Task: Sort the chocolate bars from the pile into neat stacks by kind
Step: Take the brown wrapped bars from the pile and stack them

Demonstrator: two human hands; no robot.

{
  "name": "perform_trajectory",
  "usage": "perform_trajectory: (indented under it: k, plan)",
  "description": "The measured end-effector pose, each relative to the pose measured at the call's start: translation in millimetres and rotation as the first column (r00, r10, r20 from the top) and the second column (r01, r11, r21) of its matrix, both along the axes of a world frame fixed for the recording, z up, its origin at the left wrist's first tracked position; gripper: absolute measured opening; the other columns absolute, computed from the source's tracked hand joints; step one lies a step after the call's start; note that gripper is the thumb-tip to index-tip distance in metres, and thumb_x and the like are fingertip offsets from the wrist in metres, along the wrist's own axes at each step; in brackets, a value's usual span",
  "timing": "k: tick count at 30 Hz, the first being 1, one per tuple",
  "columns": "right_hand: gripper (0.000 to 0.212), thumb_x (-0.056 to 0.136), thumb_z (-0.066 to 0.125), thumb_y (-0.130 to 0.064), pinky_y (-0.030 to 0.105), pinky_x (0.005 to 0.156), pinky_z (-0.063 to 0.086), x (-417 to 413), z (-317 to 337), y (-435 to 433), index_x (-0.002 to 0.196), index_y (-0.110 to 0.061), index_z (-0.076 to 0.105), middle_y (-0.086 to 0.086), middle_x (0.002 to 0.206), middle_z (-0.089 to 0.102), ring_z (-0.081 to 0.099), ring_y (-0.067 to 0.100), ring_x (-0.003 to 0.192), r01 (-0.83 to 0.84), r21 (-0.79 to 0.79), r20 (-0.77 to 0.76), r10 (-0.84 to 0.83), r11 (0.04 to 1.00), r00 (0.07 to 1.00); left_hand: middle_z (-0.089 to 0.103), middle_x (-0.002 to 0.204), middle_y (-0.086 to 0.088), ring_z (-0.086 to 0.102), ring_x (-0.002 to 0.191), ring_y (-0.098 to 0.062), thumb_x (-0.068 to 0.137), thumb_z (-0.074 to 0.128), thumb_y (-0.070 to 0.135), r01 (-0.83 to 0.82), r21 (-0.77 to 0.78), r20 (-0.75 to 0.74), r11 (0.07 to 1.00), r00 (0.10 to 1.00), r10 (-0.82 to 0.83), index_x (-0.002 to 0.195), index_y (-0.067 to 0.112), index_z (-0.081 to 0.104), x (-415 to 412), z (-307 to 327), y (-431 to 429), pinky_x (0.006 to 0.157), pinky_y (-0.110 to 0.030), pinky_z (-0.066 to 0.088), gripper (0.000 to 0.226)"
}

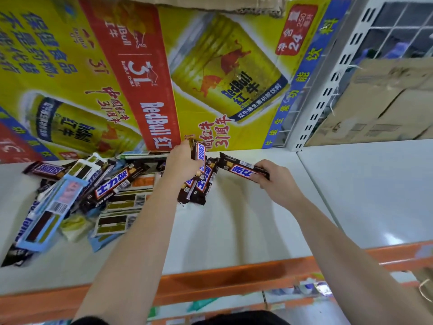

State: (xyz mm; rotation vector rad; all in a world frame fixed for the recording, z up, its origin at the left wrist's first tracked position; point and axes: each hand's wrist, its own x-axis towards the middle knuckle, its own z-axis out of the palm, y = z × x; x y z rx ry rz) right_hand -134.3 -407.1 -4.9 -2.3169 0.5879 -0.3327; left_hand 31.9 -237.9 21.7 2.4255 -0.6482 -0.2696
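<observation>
While the left hand [181,161] curls its fingers round a Snickers bar [199,152] held nearly upright just above a small stack [199,184] of the same brown bars, the right hand [275,182] grips the right end of a second bar [242,169] between thumb and curled fingers. Its free end points at the stack and lies close to it, though whether they touch cannot be told. The stack lies loosely on the white shelf [246,226], between the two hands and just right of the pile [77,195]; the left forearm hides the gap. That pile sprawls over the shelf's left part, mixing more Snickers with light-blue bars [50,214] and pale wrappers showing barcodes. A yellow-and-red Red Bull carton [140,78] stands behind the pile, and brown boxes [379,106] sit far right.
</observation>
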Motion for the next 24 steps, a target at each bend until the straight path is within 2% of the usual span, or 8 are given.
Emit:
perform_trajectory:
  k: [3,7,10,13,16,18,22,24]
  plan:
    - [0.015,0.091,0.060,-0.022,0.035,0.066,0.047,-3,-1,1,0.102,-0.012,0.060,0.003,0.082,0.065,0.061,0.027,0.073,0.050,-0.009,-0.009,-0.051,0.999,0.999,0.049,0.128,-0.017,0.048,0.118,-0.031,0.088,0.064,0.019,0.021,-0.003,0.028,1.000,0.999,-0.021,0.130,0.002,0.044,-6,4,0,0.090,-0.036,0.039,0.049]
    - [0.011,0.086,0.066,-0.021,0.031,0.063,0.045,-10,1,3,0.095,-0.015,0.064,-0.003,0.075,0.063,0.061,0.023,0.071,0.104,0.005,0.041,-0.104,0.995,0.994,0.062,0.107,-0.008,0.058,0.097,-0.026,0.091,0.058,0.028,0.036,-0.161,0.055,0.986,0.998,-0.027,0.108,0.008,0.058,-9,1,7,0.076,-0.034,0.044,0.026]
    - [0.009,0.078,0.075,-0.020,0.026,0.060,0.043,-19,6,2,0.086,-0.020,0.069,-0.010,0.068,0.063,0.057,0.013,0.063,0.162,0.125,0.103,-0.175,0.979,0.979,0.068,0.099,-0.005,0.061,0.088,-0.022,0.091,0.058,0.030,0.034,-0.261,0.047,0.965,0.999,-0.022,0.103,0.009,0.063,-15,2,10,0.076,-0.038,0.049,0.025]
    - [0.017,0.069,0.081,-0.018,0.019,0.058,0.043,-28,9,0,0.081,-0.022,0.070,-0.006,0.071,0.067,0.056,0.007,0.059,0.244,0.295,0.162,-0.300,0.924,0.940,0.069,0.095,-0.004,0.061,0.083,-0.020,0.089,0.061,0.028,0.053,-0.283,0.061,0.958,0.997,-0.037,0.101,0.010,0.065,-24,1,7,0.070,-0.032,0.046,0.023]
    - [0.022,0.065,0.084,-0.012,0.020,0.058,0.043,-39,12,-3,0.080,-0.017,0.068,-0.002,0.070,0.067,0.056,0.007,0.059,0.258,0.450,0.206,-0.381,0.855,0.902,0.069,0.094,-0.004,0.060,0.080,-0.019,0.089,0.061,0.027,0.090,-0.265,0.086,0.960,0.994,-0.069,0.101,0.010,0.066,-34,-1,1,0.066,-0.028,0.040,0.021]
    - [0.017,0.070,0.082,-0.011,0.019,0.058,0.042,-47,15,-6,0.079,-0.012,0.068,-0.006,0.062,0.063,0.053,0.006,0.056,0.232,0.516,0.223,-0.391,0.825,0.893,0.070,0.094,-0.004,0.061,0.081,-0.019,0.089,0.062,0.027,0.107,-0.266,0.062,0.958,0.994,-0.094,0.102,0.011,0.067,-42,-1,-6,0.069,-0.030,0.045,0.021]
    - [0.007,0.082,0.070,-0.007,0.034,0.079,0.054,-71,21,-20,0.083,-0.006,0.064,0.009,0.080,0.066,0.063,0.019,0.076,0.096,0.688,0.276,-0.382,0.719,0.882,0.070,0.090,-0.004,0.067,0.078,-0.024,0.081,0.065,0.033,0.098,-0.409,-0.094,0.907,0.985,-0.148,0.093,0.020,0.065,-64,-2,-29,0.067,-0.047,0.057,0.017]
    - [0.007,0.086,0.065,-0.006,0.038,0.083,0.056,-86,22,-33,0.088,-0.006,0.059,0.008,0.082,0.066,0.066,0.022,0.079,0.055,0.737,0.287,-0.386,0.674,0.877,0.070,0.090,-0.004,0.069,0.074,-0.022,0.082,0.066,0.028,0.086,-0.459,-0.138,0.884,0.976,-0.166,0.091,0.021,0.063,-80,1,-47,0.062,-0.044,0.059,0.012]
